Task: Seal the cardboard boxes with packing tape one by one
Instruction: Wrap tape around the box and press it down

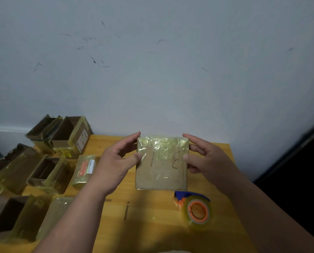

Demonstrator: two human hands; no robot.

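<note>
The small cardboard box (161, 163) looks light and stiff, its glossy tape skin probably slick, so the side edges seem the best hold. That is where it is taken: the left hand (116, 161) and right hand (205, 159) each pinch an edge between thumb and fingers, holding it above the middle of the counter (152, 225). It is flat, brown, wrinkled yellowish tape across its far end, pen marks on its face. The tape dispenser (197, 209) lies just near of it.

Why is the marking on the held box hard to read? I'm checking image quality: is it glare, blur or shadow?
Head view: glare on the wrinkled tape across the top of the held box washes out the marking; the frame is soft overall, open boxes at the left edge smeared; arm shadows darken the table.
</note>
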